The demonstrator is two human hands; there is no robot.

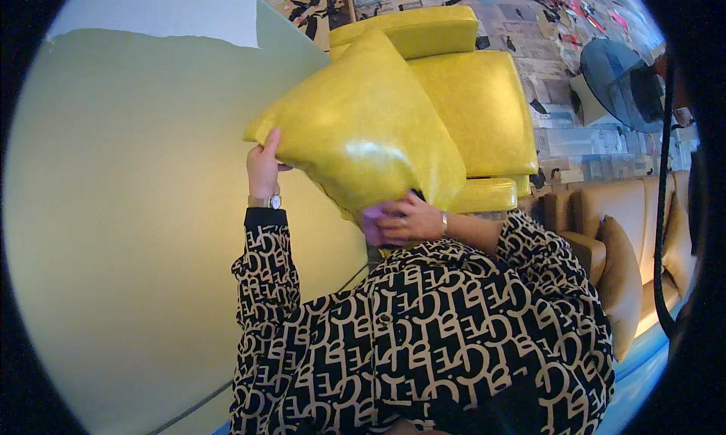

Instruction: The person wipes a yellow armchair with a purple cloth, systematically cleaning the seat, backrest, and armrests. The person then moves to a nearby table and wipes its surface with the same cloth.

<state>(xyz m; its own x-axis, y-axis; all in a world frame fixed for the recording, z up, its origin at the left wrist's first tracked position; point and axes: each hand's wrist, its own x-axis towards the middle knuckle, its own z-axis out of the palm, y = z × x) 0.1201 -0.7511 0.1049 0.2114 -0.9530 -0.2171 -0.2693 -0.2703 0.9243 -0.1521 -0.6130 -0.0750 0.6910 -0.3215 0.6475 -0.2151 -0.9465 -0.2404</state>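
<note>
A glossy yellow leather-like cushion (pixel 357 111) is held up in front of me, tilted across a matching yellow armchair (pixel 476 109). My left hand (pixel 264 165) grips the cushion's left corner, thumb on the upper face. Against the cushion's lower edge, close to my body, my right hand (pixel 411 219) is curled around a purple cloth (pixel 374 225). The cloth is blurred, and its full shape is hidden by the fingers. Some dark material shows just above that hand, too little of it to identify.
A pale green-yellow wall (pixel 142 208) rises close on the left. Right of the armchair stand a round glass-topped table (pixel 612 83) and a tan sofa (pixel 615 219) with cushions (pixel 618 287). Dark and pink scraps lie on the patchwork-patterned floor (pixel 544 55).
</note>
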